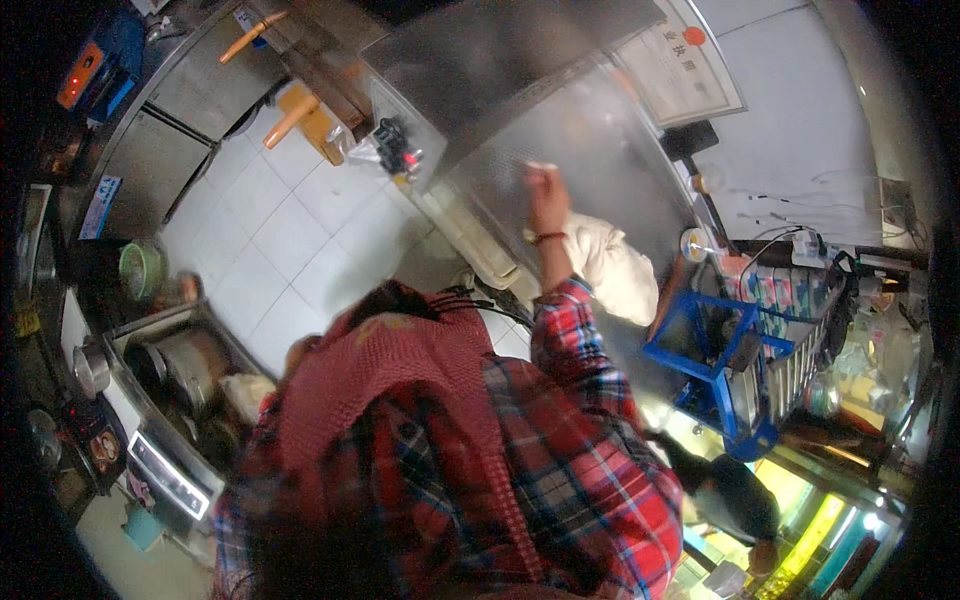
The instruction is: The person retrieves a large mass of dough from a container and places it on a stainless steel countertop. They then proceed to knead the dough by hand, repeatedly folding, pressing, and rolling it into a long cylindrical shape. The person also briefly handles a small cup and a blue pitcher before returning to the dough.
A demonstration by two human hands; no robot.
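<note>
Over a grey metal surface (pixel 510 165), my right hand (pixel 549 199) is stretched forward, with a dark red band at the wrist. Its fingers are bent and blurred; whether they hold anything cannot be told. A cream-coloured, folded soft mass (pixel 615 266), cloth or dough, lies beside the wrist and forearm. At the left edge of my red apron (pixel 390 360) shows a small skin-coloured patch, perhaps part of my left hand (pixel 301 352); the rest is hidden. A long, pale narrow tray (pixel 480 236) runs along the near side of the metal surface.
Blue metal frame (pixel 705 367) and wire rack (pixel 795 375) stand at the right. Wooden handles (pixel 291 121) jut out at the upper left. Metal pots (pixel 184 367) sit in a steel unit at the left, near a green basket (pixel 142 270). Another person (pixel 724 495) is at the lower right.
</note>
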